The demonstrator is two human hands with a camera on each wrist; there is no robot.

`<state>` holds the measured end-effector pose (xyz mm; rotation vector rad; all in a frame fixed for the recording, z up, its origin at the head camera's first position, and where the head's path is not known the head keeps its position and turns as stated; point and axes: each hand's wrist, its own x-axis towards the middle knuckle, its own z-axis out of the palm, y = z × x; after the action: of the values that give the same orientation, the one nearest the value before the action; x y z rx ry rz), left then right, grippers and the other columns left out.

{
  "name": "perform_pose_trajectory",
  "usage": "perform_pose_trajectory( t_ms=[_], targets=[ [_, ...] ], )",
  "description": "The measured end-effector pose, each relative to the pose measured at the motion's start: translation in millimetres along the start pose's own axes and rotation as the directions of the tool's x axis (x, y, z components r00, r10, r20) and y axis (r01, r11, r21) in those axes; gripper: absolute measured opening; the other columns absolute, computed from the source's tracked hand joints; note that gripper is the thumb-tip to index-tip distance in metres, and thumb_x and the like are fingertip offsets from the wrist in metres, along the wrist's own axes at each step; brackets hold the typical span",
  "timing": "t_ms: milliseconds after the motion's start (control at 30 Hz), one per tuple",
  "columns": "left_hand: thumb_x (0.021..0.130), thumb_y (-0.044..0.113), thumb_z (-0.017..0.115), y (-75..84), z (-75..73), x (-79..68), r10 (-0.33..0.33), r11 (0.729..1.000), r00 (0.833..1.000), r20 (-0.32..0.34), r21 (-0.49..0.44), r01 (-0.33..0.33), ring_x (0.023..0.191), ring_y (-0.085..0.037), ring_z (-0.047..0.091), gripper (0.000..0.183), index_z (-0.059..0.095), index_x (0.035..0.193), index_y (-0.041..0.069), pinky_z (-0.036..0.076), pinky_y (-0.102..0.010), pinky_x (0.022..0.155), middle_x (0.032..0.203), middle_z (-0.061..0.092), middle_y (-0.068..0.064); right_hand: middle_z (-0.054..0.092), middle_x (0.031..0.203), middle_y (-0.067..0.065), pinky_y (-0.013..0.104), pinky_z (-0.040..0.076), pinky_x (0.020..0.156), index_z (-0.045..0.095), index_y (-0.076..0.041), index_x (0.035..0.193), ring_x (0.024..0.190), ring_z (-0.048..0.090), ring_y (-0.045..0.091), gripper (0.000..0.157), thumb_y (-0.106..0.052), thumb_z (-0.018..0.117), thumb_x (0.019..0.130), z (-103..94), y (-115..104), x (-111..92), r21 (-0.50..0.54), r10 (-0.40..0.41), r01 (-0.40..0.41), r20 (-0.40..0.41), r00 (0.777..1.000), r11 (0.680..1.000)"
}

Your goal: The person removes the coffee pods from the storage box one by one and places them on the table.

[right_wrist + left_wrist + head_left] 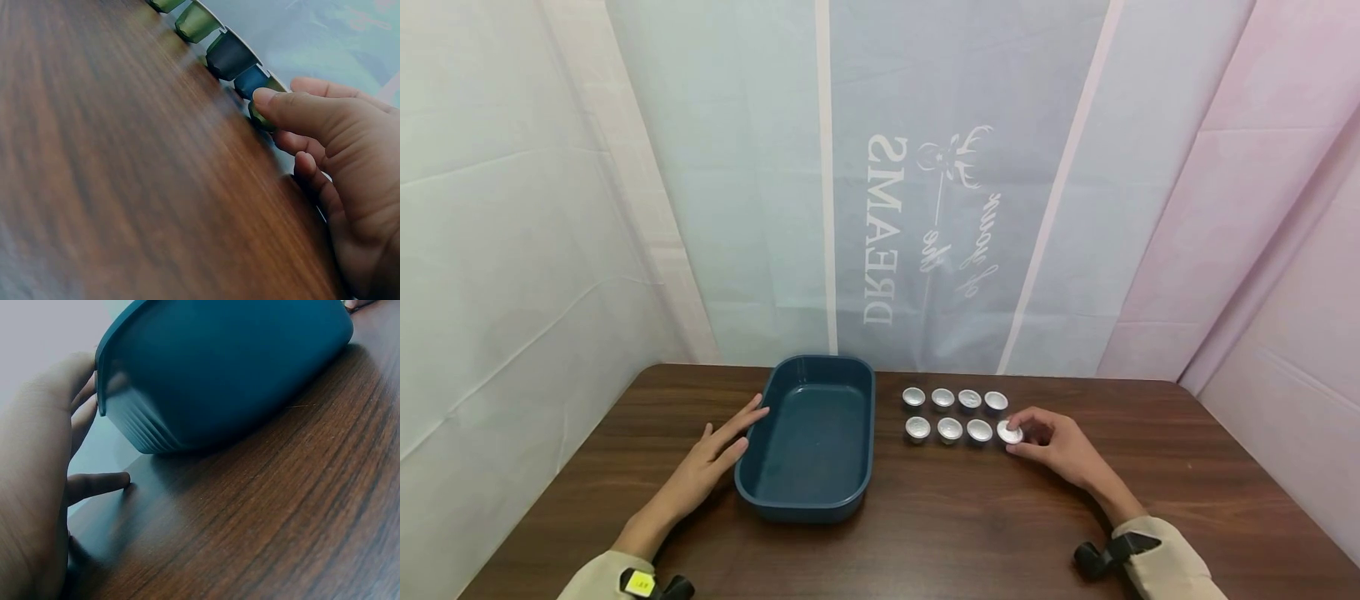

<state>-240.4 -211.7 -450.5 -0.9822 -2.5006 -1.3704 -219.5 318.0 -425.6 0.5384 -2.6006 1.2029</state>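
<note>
My right hand point(1060, 450) pinches a coffee capsule point(1010, 432) between thumb and fingers at the right end of the front row. In the right wrist view that capsule is green point(259, 119), partly covered by my thumb point(284, 109). Several more silver-topped capsules point(950, 430) stand upright to its left and behind it, in two rows. A dark blue plastic tub point(805, 505) sits left of the rows with nothing inside. At its left rim my left hand point(703, 471) rests with fingers extended; the left wrist view has fingers point(81, 422) against the rim's outer side.
All of it stands on a dark wood-grain table point(955, 542). A pale printed cloth point(760, 183) with lettering hangs behind the table's back edge, and more cloth hangs at both sides. Each sleeve point(1172, 558) carries a black strapped device at the wrist.
</note>
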Motion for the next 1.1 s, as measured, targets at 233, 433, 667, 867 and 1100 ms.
perform_pose_trajectory(
  t_ms=[233,433,667,867,1100],
  targets=[
    [0.102,0.008,0.041,-0.9,0.0,-4.2,-0.006,1.000,1.000,-0.003,0.004,0.006,0.140,-0.003,0.019,0.047,0.037,0.149,0.017,-0.008,-0.077,0.094,0.158,0.017,0.001,0.065,0.083,0.004,0.026,0.047,0.056,0.066,-0.010,0.096,0.060,0.057,0.015,0.025,-0.012,0.082,0.076,2.6,1.1,-0.9,0.014,0.013,-0.013,0.015,1.000,1.000],
    [0.102,0.008,0.041,-1.0,1.7,-7.1,-0.006,1.000,1.000,-0.012,0.004,0.007,0.140,-0.004,0.019,0.047,0.037,0.149,0.017,-0.008,-0.077,0.094,0.158,0.018,0.001,0.066,0.095,0.008,0.026,0.047,0.056,0.066,-0.008,0.102,0.066,0.058,0.016,0.029,-0.008,0.081,0.077,2.4,15.2,-1.7,0.072,-0.066,0.064,0.033,0.997,0.995],
    [0.101,0.006,0.043,-2.0,3.4,-10.3,0.019,1.000,0.999,-0.039,0.021,-0.019,0.139,-0.004,0.021,0.049,0.039,0.148,0.018,-0.006,-0.079,0.093,0.158,0.021,-0.005,0.058,0.121,0.019,0.023,0.048,0.078,0.058,0.000,0.122,0.092,0.059,0.023,0.034,0.001,0.064,0.089,-5.9,38.3,-5.2,0.192,-0.170,0.152,0.079,0.982,0.969],
    [0.101,0.005,0.042,-5.5,0.3,-11.7,0.046,0.999,0.995,-0.094,0.026,-0.044,0.135,-0.007,0.033,0.052,0.031,0.151,0.014,0.004,-0.076,0.098,0.156,0.025,-0.009,0.050,0.131,0.022,0.027,0.051,0.078,0.048,-0.001,0.136,0.101,0.058,0.031,0.039,-0.001,0.051,0.097,-10.4,31.7,-1.1,0.143,-0.146,0.126,0.142,0.979,0.982],
    [0.098,0.003,0.050,-1.2,-13.4,-11.4,0.047,0.988,0.979,-0.196,0.156,-0.016,0.132,-0.034,0.039,0.053,0.037,0.149,0.012,0.035,-0.038,0.104,0.155,0.027,-0.007,0.048,0.138,0.010,0.030,0.045,0.092,0.043,-0.010,0.142,0.118,0.051,0.033,0.042,-0.011,0.049,0.101,-27.0,2.7,-4.4,-0.082,-0.072,0.078,0.074,0.995,0.994]
  ],
)
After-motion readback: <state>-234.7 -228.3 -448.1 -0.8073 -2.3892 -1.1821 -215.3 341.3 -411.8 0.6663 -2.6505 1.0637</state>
